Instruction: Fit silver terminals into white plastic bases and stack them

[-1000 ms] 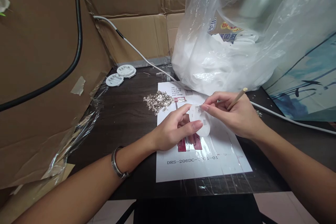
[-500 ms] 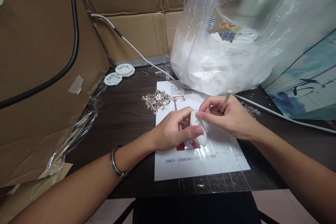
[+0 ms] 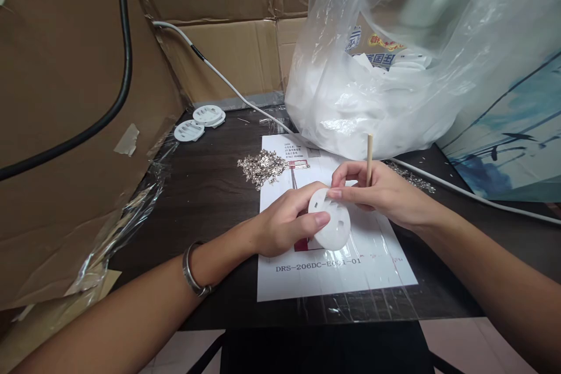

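Over a printed paper sheet (image 3: 280,280), my left hand (image 3: 291,219) grips a round white plastic disc (image 3: 335,231) between thumb and fingers. The disc's flat face, with small slots, is turned up toward me. My right hand (image 3: 377,193) has its thumb and forefinger at the disc's upper edge. A thin wooden stick (image 3: 370,155) stands nearly upright, held in the same right hand. Whether a small part is pinched at the right fingertips is hidden. Left of the hands lies a pile of small metal pieces (image 3: 262,168), partly on the sheet.
White discs (image 3: 189,131) lie at the table's back left. A large plastic bag (image 3: 368,111) with white parts stands behind the sheet. More small metal pieces (image 3: 414,178) lie on the right near a white cable (image 3: 473,194). Cardboard (image 3: 228,58) walls the back and left.
The disc has turned from nearly edge-on to show its face. The stick in my right hand has swung more upright, and that hand has shifted slightly.
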A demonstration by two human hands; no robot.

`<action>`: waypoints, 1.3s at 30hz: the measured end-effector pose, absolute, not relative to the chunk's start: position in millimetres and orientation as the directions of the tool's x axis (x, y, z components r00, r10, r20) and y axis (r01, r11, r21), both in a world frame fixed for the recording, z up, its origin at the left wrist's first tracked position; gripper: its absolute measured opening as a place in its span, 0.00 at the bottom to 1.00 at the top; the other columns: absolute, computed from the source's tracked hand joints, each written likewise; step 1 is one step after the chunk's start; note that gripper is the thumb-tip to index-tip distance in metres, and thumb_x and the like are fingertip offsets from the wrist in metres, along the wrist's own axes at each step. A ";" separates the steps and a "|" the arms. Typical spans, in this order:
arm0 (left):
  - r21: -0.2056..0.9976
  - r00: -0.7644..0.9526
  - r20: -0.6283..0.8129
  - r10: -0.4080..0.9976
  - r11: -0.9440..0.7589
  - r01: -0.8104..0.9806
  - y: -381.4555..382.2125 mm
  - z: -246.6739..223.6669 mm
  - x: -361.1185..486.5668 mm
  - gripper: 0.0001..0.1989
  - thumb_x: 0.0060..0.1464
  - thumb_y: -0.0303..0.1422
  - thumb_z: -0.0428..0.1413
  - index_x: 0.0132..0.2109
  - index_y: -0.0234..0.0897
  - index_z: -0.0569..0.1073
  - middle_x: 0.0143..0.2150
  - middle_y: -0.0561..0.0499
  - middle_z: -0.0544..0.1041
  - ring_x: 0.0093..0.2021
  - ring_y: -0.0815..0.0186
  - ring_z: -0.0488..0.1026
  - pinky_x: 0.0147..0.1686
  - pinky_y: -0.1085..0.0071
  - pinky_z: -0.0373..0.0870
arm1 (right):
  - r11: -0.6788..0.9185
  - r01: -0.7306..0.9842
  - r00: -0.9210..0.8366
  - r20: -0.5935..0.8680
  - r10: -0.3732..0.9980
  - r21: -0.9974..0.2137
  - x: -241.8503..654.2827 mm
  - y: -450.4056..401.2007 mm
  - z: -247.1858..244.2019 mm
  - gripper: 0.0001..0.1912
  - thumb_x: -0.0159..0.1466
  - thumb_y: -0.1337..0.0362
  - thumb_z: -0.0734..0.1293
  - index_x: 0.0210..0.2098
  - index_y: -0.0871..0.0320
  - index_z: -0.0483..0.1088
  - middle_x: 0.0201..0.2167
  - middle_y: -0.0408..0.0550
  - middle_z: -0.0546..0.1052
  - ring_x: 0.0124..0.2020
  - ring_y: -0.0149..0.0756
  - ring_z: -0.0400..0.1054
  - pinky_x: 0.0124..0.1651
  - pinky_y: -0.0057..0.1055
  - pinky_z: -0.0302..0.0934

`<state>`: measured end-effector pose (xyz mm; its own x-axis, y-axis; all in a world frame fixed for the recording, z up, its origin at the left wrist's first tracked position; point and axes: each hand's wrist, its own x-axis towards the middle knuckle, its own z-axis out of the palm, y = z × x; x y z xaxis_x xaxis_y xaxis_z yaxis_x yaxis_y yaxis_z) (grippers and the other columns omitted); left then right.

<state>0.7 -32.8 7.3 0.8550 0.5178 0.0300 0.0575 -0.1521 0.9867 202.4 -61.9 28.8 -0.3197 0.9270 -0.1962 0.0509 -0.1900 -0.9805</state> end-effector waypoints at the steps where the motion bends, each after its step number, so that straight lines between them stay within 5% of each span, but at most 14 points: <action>1: 0.991 0.863 -0.007 0.505 -0.113 0.074 -32.7 6.3 0.6 0.17 0.58 0.46 0.48 0.43 0.34 0.64 0.28 0.49 0.73 0.26 0.66 0.71 0.25 0.70 0.65 | -0.179 0.066 -0.316 -0.191 0.929 -0.982 202.0 -61.8 29.3 0.09 0.54 0.66 0.75 0.27 0.61 0.70 0.18 0.35 0.62 0.17 0.19 0.50 0.19 0.21 0.45; 12: 0.988 0.854 -0.105 0.510 0.150 0.032 -34.1 1.9 0.8 0.14 0.61 0.38 0.47 0.50 0.36 0.59 0.30 0.47 0.75 0.27 0.62 0.76 0.23 0.71 0.68 | -0.127 0.132 -0.268 -0.159 0.950 -0.983 200.6 -62.8 28.0 0.15 0.54 0.61 0.75 0.28 0.61 0.66 0.23 0.39 0.65 0.21 0.22 0.57 0.21 0.21 0.47; 18: 0.999 0.761 -0.024 0.649 -0.008 0.038 -30.5 6.6 4.6 0.11 0.58 0.36 0.51 0.45 0.35 0.70 0.35 0.49 0.75 0.31 0.67 0.71 0.29 0.72 0.67 | -0.056 0.173 -0.253 -0.099 0.962 -0.983 200.1 -62.4 26.8 0.15 0.54 0.60 0.75 0.29 0.61 0.67 0.24 0.40 0.66 0.22 0.25 0.60 0.22 0.23 0.52; 24: 0.989 0.647 0.074 0.759 -0.140 0.052 -30.2 6.0 7.3 0.11 0.59 0.39 0.52 0.40 0.35 0.73 0.36 0.51 0.73 0.35 0.69 0.69 0.36 0.73 0.66 | 0.004 0.246 -0.281 -0.068 0.957 -0.969 202.8 -64.4 29.0 0.17 0.56 0.56 0.74 0.37 0.59 0.68 0.25 0.38 0.66 0.18 0.20 0.53 0.20 0.22 0.46; 31: 0.988 0.614 0.064 0.787 -0.137 0.072 -29.7 5.6 8.8 0.11 0.60 0.38 0.52 0.36 0.35 0.72 0.30 0.52 0.73 0.30 0.70 0.69 0.32 0.73 0.65 | 0.108 0.326 -0.240 0.029 0.970 -0.939 206.4 -66.4 20.4 0.24 0.71 0.45 0.50 0.42 0.56 0.67 0.29 0.42 0.69 0.20 0.23 0.50 0.22 0.25 0.46; 39: 0.973 0.562 0.138 0.815 -0.218 0.077 -31.0 6.8 8.5 0.09 0.59 0.36 0.52 0.35 0.36 0.73 0.32 0.53 0.75 0.32 0.69 0.70 0.34 0.72 0.66 | 0.153 0.475 -0.222 0.050 0.974 -0.867 205.9 -66.1 25.9 0.21 0.71 0.48 0.53 0.38 0.58 0.67 0.20 0.40 0.67 0.21 0.26 0.56 0.27 0.26 0.50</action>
